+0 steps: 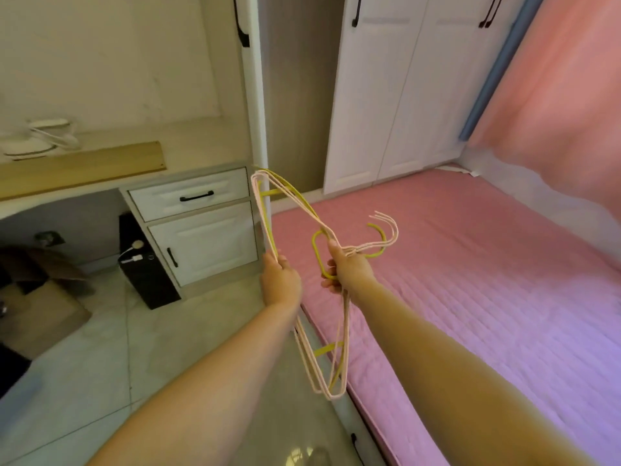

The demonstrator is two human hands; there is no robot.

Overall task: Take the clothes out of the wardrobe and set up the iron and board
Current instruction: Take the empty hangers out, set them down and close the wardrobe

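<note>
A bunch of thin pink and yellow clothes hangers is held between both hands in the middle of the view, with no clothes on them. My left hand grips their long bottom bars. My right hand clasps the necks just below the hooks, which point right over the bed. The white wardrobe stands at the back, its two right doors closed and a darker gap open to their left. No iron or ironing board shows.
A bed with a pink quilted cover fills the right. A pink curtain hangs beyond it. On the left stand a desk with a white drawer cabinet, a black computer tower and cardboard boxes on the tiled floor.
</note>
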